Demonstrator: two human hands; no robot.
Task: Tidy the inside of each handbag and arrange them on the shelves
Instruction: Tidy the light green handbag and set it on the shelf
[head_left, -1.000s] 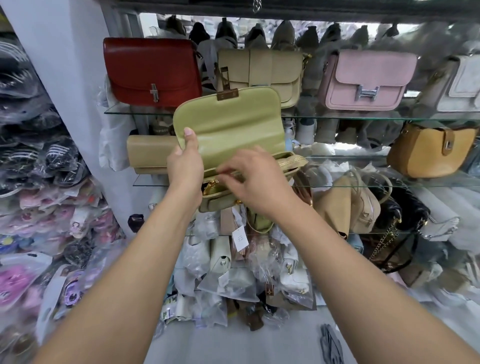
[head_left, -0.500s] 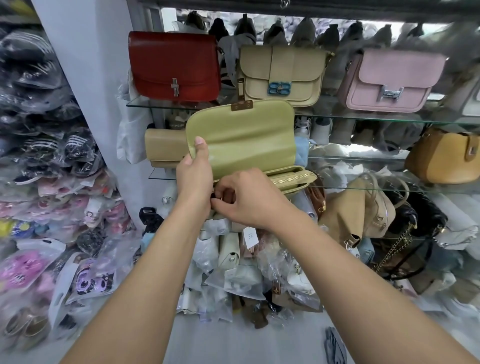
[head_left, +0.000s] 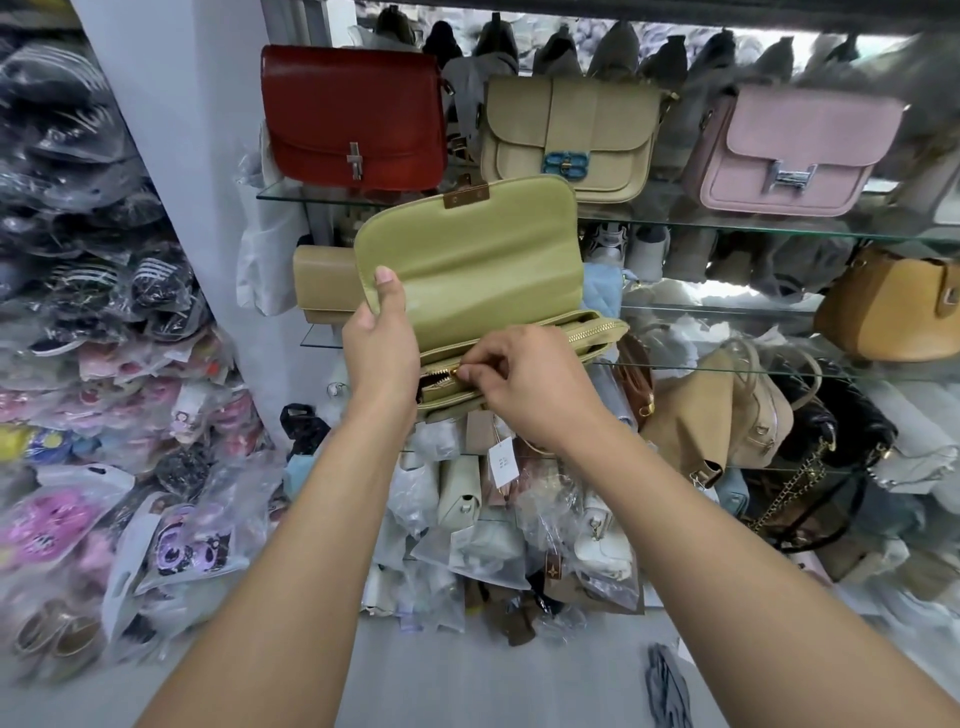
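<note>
Bright, even, cool-white indoor light; source not determinable, shadows faint. Pale reflections along glass shelf (head_left: 727, 224); white glints on plastic-wrapped goods (head_left: 78, 260) at left. Sharpest at centre, on olive handbag (head_left: 478, 270). Smeared blur across top right, pink handbag (head_left: 789, 150) slightly soft. Wide-angle bowing toward edges; forearms (head_left: 291, 571) stretched at bottom, lower corners blurred.

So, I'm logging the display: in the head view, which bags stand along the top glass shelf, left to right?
red handbag → beige handbag with a blue clasp → pink handbag
</note>
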